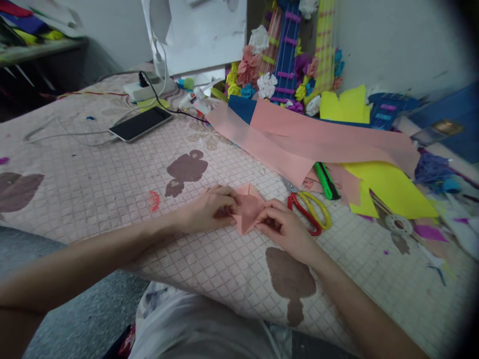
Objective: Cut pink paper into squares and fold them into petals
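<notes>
L hand (208,210) pinches the left edge of the pink paper (250,207) btwn thumb & fingers; R hand (286,228) pinches its right edge, fingers bent. Paper's small, folded w/ creases & pointed corners, held at the near side of the bench (112,184), btwn both hands. Scissors (325,212) w/ red & yellow grips lie just right of R hand, blades mostly hidden. Green cutter (326,182) lies just behind them, nr the yellow sheet (392,192). Long pink sheets (295,132) lie across the bench beyond the paper. Phone (142,123) w/ white cable is back left, nr the pwr strip (144,90). Paper flowers (250,67) stand at the rear.
</notes>
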Demonstrator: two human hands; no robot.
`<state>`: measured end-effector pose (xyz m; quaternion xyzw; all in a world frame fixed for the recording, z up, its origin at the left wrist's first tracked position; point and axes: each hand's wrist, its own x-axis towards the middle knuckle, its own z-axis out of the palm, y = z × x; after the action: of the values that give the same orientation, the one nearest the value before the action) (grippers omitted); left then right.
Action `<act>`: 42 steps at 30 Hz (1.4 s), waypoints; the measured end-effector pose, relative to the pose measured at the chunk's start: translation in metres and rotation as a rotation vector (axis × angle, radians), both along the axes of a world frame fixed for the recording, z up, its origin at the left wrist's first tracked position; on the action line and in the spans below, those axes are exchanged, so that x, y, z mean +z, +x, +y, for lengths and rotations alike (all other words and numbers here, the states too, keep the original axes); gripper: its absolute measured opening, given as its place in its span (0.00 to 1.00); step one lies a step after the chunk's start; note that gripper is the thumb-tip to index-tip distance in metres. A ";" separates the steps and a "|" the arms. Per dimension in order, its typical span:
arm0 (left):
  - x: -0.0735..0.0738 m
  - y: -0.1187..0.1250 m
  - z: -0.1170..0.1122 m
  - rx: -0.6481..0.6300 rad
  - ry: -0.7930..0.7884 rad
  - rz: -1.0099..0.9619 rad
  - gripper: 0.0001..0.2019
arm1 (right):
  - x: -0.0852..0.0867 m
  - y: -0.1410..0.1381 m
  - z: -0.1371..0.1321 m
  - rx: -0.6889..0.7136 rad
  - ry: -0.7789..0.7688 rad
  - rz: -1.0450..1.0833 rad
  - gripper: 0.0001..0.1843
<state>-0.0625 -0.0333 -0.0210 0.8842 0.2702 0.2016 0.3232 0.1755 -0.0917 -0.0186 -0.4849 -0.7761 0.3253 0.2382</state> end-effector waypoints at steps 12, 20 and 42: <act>-0.001 0.009 -0.006 0.108 0.022 0.047 0.08 | -0.001 -0.012 -0.002 -0.088 0.071 -0.032 0.03; -0.001 0.011 -0.009 0.147 0.057 0.077 0.06 | -0.001 -0.011 -0.001 -0.078 0.079 -0.049 0.04; -0.004 0.017 -0.014 0.227 0.104 0.078 0.05 | -0.005 -0.020 -0.003 -0.162 0.173 -0.109 0.06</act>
<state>-0.0458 -0.0478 -0.0245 0.8708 0.3700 0.2158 0.2414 0.1553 -0.0946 -0.0235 -0.5406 -0.7714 0.2101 0.2617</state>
